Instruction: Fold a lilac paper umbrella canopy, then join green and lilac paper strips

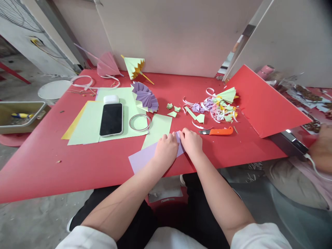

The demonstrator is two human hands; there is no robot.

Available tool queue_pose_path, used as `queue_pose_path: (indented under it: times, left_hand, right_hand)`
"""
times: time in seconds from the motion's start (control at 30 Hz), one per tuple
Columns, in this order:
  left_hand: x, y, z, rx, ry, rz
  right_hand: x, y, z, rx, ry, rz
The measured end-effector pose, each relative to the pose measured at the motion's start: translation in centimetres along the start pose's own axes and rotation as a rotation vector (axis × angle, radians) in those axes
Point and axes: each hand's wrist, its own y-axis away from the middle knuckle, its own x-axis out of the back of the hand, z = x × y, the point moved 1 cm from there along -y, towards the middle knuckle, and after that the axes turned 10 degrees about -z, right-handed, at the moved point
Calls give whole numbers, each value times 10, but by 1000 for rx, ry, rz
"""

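A strip of purple paper (144, 157) lies near the front edge of the red table. My left hand (168, 148) presses on it with curled fingers. Beside it, my right hand (191, 141) grips the paper's right end, its fingers bent; the fingertips of both are partly hidden. A light green paper piece (159, 128) sits just beyond the purple strip. To the right of my right hand rests an orange utility knife (220, 131) with its blade out. A roll of clear tape (140, 122) lies farther left on green sheets.
A phone (111, 119) and white earbud case (111, 99) lie on green sheets (84, 128). Behind are a purple pleated fan (145, 96) and small paper umbrellas (109, 64). Paper scraps (218, 109) are heaped at right, before a raised red board (267, 100). A person sits at far right.
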Motion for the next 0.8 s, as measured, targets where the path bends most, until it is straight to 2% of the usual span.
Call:
queue_pose_path:
  times: [0.23, 0.53, 0.8]
  left_hand:
    - [-3, -2, 0, 20, 7, 3]
    - [-1, 0, 2, 46, 32, 31]
    - [-2, 0, 2, 58, 28, 49]
  right_hand:
    - [1, 0, 1, -9, -30, -1]
    - [0, 17, 13, -2, -64, 5]
    - [-1, 17, 10, -19, -58, 5]
